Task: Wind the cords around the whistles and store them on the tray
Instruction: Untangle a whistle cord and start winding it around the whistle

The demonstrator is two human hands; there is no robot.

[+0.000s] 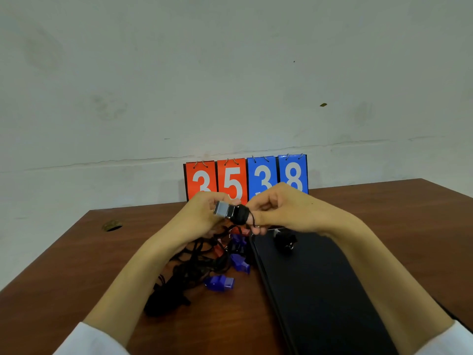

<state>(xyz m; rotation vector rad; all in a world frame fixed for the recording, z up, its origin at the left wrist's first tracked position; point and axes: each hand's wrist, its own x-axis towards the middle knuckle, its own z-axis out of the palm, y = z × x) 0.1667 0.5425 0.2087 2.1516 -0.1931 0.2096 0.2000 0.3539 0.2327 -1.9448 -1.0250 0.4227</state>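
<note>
My left hand holds a silver whistle up above the table, its far end thickly wrapped in black cord. My right hand pinches the cord end right beside the wrapped part. Below, a black tray lies on the right, with one cord-wrapped whistle near its far end. To the left of the tray sits a pile of blue whistles, red whistles and tangled black cords.
A flip scoreboard reading 35 and 38 stands at the table's back edge against the wall. A round cable hole sits at the far left of the brown table. White sleeves cover both forearms low in view.
</note>
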